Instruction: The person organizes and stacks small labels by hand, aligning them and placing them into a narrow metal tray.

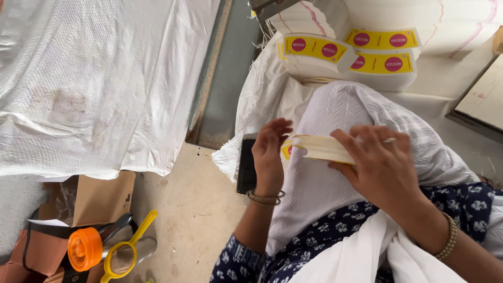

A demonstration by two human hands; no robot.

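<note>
My left hand (pixel 270 152) and my right hand (pixel 378 162) together hold a thick stack of flat yellow-and-cream curved labels (pixel 319 148) edge-on over my lap. The left hand's fingers rest on the stack's left end, where a yellow face with a magenta dot shows. The right hand grips the stack's right end from above. Both wrists wear metal bangles. A white embroidered cloth (pixel 361 107) covers my knees under the stack. Beyond it, more stacks of the same yellow labels (pixel 351 52) lie fanned on a white woven sack (pixel 262 89).
A dark phone (pixel 246 166) lies beside my left wrist. A large white woven sack (pixel 94 84) fills the upper left. At lower left are cardboard boxes (pixel 102 199), an orange lid (pixel 84 249), a yellow-rimmed strainer (pixel 123 257) and metal spoons. A board edge (pixel 482 99) lies at right.
</note>
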